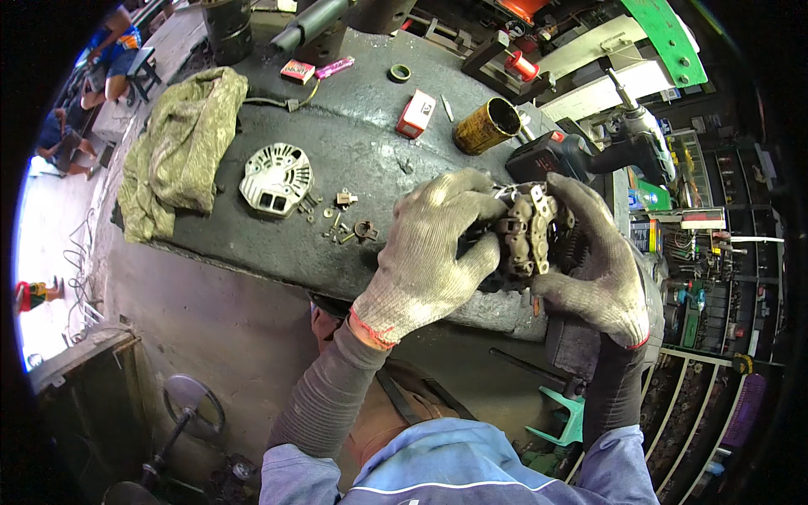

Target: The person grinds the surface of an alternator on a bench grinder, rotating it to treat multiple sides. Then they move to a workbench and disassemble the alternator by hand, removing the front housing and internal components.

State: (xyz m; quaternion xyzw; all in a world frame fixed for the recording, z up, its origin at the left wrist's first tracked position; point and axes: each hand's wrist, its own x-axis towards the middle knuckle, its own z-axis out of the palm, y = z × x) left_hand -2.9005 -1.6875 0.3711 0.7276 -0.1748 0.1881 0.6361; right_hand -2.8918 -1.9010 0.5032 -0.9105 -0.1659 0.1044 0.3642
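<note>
Both my hands wear knitted work gloves. Between them, above the near edge of the bench, is an alternator (pixel 528 231) with its rectifier side facing up. My left hand (pixel 442 248) grips it from the left, thumb and fingers curled against its side. On the other side my right hand (pixel 593 261) wraps round it, thumb low and fingers over the top; its underside is hidden. A silver slotted alternator cover (pixel 276 180) lies on the bench to the left. Beside that are loose screws and small parts (pixel 341 227), including a brown ring clip (pixel 365 230).
On the dark bench (pixel 362 126) are a crumpled cloth (pixel 185 143), a small red-white box (pixel 416 114), a tape roll (pixel 399 73) and a grimy yellow can (pixel 486 126). A cordless impact wrench (pixel 623 139) lies at the right. Parts shelves (pixel 715 295) stand further right; people sit far left.
</note>
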